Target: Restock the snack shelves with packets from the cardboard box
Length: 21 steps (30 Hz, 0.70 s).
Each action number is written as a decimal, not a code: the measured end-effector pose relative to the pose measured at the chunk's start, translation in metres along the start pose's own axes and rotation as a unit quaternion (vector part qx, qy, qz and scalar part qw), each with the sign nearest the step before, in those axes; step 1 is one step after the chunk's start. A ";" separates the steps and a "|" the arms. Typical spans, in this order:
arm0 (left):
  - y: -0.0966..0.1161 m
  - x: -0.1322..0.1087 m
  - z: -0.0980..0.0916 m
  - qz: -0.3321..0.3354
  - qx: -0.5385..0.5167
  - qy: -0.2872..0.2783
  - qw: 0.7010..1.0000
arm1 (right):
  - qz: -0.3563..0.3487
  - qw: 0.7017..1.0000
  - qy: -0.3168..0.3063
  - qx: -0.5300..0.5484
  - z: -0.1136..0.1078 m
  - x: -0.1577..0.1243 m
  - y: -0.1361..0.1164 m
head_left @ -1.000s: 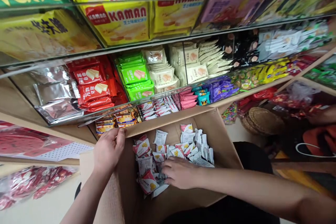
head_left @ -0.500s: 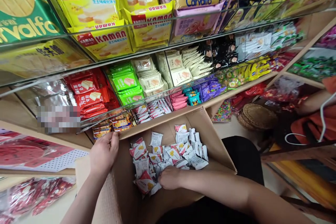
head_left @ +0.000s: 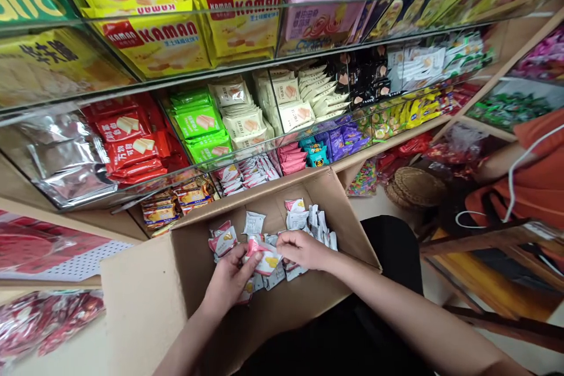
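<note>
A cardboard box lies open in front of me, with several small pink-and-white snack packets loose on its bottom. Above them, my left hand pinches a pink-and-white snack packet between thumb and fingers. From the other side my right hand has its fingers closed at that packet's right edge. More than one packet may be between the hands; their overlap hides this.
Glass-fronted shelves of wrapped snacks rise behind the box, with red packs and green packs. A compartment of similar pink-and-white packets adjoins the box's far edge. At right are woven mats, a wooden stool and a person in orange.
My left hand has left the box's rim and moved right, into the box, onto a packet. My right hand has risen from the pile to meet it. The view has shifted slightly.
</note>
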<state>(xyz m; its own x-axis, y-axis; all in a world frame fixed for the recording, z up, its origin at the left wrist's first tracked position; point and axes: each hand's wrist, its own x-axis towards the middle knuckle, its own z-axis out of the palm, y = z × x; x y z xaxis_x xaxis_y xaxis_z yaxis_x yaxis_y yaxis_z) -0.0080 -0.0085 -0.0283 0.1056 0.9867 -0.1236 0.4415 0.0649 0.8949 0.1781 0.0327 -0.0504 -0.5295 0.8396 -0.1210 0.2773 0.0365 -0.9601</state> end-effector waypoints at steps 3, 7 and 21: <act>0.007 0.005 0.013 -0.067 -0.152 0.066 0.984 | 0.016 0.983 0.121 0.135 0.012 -0.001 -0.008; 0.019 0.004 0.025 -0.103 -0.241 0.120 0.957 | -0.011 0.958 0.265 0.108 0.032 0.006 -0.013; 0.016 0.000 0.027 -0.071 -0.145 0.200 0.967 | -0.024 0.957 0.257 0.130 0.033 0.005 -0.014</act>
<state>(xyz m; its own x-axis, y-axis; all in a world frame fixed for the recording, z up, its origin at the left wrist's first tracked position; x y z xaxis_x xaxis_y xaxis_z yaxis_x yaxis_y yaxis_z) 0.0233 -0.0117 -0.0257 -0.3156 0.9398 -0.1310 0.1528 0.1866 0.9705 0.1455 0.0183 -0.0461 -0.0530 0.9986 0.0008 0.0185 0.0018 -0.9998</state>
